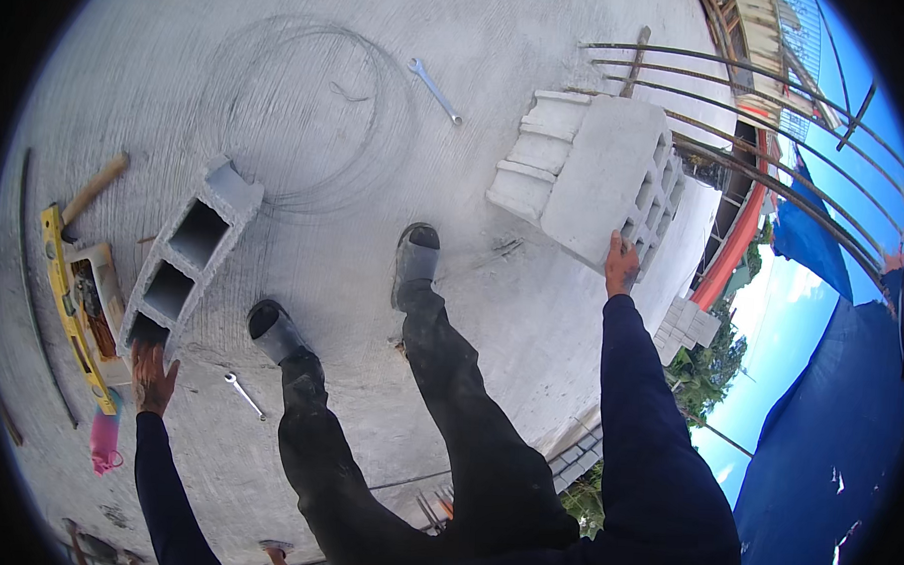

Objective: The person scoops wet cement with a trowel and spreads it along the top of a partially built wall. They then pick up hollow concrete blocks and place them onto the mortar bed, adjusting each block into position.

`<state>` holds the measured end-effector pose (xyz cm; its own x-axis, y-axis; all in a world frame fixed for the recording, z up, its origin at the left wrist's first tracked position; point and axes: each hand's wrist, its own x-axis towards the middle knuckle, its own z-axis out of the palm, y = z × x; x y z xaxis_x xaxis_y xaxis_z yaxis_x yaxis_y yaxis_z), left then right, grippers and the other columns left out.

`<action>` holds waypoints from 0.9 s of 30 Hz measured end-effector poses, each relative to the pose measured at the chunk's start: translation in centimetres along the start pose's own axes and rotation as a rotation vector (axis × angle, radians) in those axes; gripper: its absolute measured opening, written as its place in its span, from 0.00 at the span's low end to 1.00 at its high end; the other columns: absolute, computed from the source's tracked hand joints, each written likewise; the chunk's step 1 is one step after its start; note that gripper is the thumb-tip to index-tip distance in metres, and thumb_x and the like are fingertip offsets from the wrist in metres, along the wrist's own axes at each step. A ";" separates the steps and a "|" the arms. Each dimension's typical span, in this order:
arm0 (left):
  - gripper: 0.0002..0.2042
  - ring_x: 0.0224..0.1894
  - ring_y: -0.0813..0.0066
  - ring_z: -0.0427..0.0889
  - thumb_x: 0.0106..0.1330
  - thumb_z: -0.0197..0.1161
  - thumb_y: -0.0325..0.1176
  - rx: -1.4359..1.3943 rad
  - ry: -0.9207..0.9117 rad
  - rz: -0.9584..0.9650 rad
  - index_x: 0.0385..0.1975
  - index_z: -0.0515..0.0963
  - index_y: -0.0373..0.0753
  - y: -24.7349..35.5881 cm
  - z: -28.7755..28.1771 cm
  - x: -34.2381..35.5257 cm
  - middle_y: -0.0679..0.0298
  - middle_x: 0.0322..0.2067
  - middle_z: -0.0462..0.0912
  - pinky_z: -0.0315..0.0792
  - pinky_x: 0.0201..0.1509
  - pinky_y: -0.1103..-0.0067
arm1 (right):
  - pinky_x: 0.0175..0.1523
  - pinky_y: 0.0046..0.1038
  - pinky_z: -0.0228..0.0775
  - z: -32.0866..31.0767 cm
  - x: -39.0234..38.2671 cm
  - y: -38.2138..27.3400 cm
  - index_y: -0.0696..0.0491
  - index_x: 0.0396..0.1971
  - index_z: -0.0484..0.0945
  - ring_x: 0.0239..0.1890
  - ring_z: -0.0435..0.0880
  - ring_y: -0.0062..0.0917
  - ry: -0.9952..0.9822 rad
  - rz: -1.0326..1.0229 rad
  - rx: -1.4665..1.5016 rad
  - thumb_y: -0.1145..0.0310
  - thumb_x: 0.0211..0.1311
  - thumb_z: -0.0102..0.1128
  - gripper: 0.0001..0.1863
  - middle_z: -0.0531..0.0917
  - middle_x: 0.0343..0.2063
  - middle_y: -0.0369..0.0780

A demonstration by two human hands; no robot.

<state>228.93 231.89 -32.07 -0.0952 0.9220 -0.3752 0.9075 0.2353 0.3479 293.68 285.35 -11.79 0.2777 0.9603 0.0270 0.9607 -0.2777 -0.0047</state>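
Grey blocks [603, 170], yellow level [70, 304], blue tarp [834, 395]

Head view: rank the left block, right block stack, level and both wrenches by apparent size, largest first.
1. Right block stack
2. Left block, about as long as the level but broader
3. Level
4. Upper wrench
5. Lower wrench

Two hands [153, 377] [622, 264], two wrenches [436, 91] [245, 396], one hammer [95, 190], at least three blocks [184, 263] [601, 163]

"Bright daylight, isn't it?"
"Yes — those clouds [779, 279] nearly burn white, while the pale floor [515, 325] looks softly lit."
"And the edges?"
"Bowed, darkening to black — the middle's reasonably sharp."
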 end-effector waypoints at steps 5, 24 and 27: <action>0.22 0.44 0.51 0.73 0.51 0.64 0.33 -0.003 -0.113 -0.154 0.45 0.67 0.34 0.7 2.4 1.2 0.46 0.36 0.75 0.53 0.63 0.60 | 0.49 0.32 0.67 2.0 1.7 3.2 0.61 0.43 0.74 0.43 0.79 0.39 -0.049 -0.180 -0.097 0.47 0.52 0.59 0.30 0.80 0.38 0.50; 0.16 0.28 0.56 0.78 0.43 0.61 0.43 -0.007 -0.283 -0.399 0.23 0.73 0.36 22.3 -17.2 9.7 0.53 0.20 0.78 0.67 0.40 0.69 | 0.47 0.34 0.67 2.7 4.6 4.0 0.65 0.44 0.70 0.43 0.78 0.42 -0.427 -0.335 0.208 0.61 0.50 0.64 0.27 0.78 0.40 0.51; 0.14 0.29 0.57 0.79 0.39 0.62 0.43 -0.090 -0.363 -0.483 0.21 0.77 0.39 24.8 -19.7 6.7 0.55 0.20 0.79 0.70 0.38 0.69 | 0.45 0.32 0.68 0.3 7.3 4.6 0.65 0.43 0.71 0.39 0.79 0.38 -0.548 -0.415 0.345 0.63 0.49 0.64 0.25 0.79 0.39 0.50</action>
<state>242.75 249.96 -8.97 -0.3274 0.5445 -0.7722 0.7568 0.6405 0.1308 300.07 291.06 -11.96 -0.2310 0.8850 -0.4044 0.9079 0.0466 -0.4166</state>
